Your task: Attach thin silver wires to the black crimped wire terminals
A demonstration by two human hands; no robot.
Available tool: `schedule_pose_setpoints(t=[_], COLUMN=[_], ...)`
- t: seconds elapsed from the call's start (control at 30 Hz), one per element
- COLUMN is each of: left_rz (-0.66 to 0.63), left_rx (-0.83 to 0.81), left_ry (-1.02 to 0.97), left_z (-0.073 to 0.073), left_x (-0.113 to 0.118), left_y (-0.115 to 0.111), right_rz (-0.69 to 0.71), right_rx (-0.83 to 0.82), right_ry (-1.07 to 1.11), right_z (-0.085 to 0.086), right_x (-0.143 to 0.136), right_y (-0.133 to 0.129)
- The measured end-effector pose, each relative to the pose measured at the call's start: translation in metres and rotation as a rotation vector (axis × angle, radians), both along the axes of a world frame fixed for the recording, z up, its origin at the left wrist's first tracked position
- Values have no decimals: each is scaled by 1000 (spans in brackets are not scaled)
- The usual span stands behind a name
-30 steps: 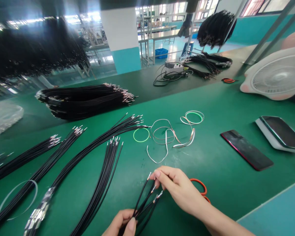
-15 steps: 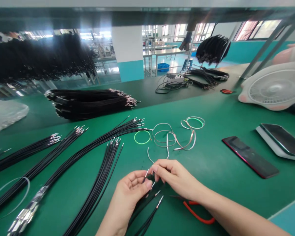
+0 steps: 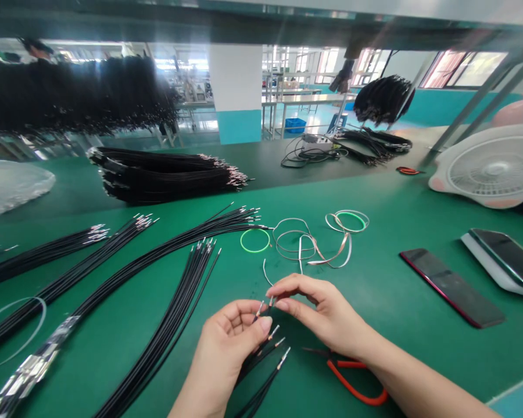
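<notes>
L hand [image 3: 235, 342] is up, folks: a sec ago it was low on the black cables [image 3: 255, 361], and now it's right beside R hand [image 3: 326, 313]. L thumb is pressed to its fingers, pinching the cables just below the metal tips. R hand has loosened a touch vs half a sec ago: thumb & forefinger now stand a bit apart, w/ one metal tip [image 3: 271, 301] right at them. Actual pinch or just a touch? Can't tell.

So what's it mean? Both hands now meet at the cable ends, so attn looks to have gone from gathering the bunch to single tips, one at a time, I'd judge. Other ends fan out below L thumb, held further down or hanging loose; the palm hides which.

Around the hands: scissors [image 3: 352, 364] w/ orange handles lie under R wrist, more of them showing than a sec ago; nobody's touching 'em. To the L of L hand, another cable bundle [image 3: 174, 319] lies untouched on the green worktop [image 3: 375, 278]. Just beyond the fingertips, a white strip [image 3: 300, 253] & thin loops; a green ring [image 3: 241, 241] sits a bit further L, no change there. Phone [image 3: 453, 288] is off to the R of R hand, well apart, w/ the fan [image 3: 497, 168] beyond it.
</notes>
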State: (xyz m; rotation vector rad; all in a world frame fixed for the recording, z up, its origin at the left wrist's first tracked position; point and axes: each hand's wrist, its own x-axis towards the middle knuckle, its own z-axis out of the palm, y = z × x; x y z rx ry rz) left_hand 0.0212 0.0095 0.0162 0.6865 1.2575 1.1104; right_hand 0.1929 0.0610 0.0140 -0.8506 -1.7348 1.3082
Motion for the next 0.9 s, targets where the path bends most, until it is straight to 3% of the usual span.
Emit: schedule_pose_setpoints(t=[0.13,0.27,0.67,0.9], left_rz=[5,18,-60,7], left_rx=[10,33,11,175], left_ry=[7,34,110,225], left_z=[0,0,-4,-6], left_x=[1,2,-3,1], left_y=[0,-2,-2,-4], right_rz=[13,-3,5,-6], right_rx=[-239,-350,-401,-344], right_ry=[162,232,258,123], right_z=[-5,-7,-4,-8], right_x=[-5,-7,-9,-12], right_y=[-1,-2,-3,-8])
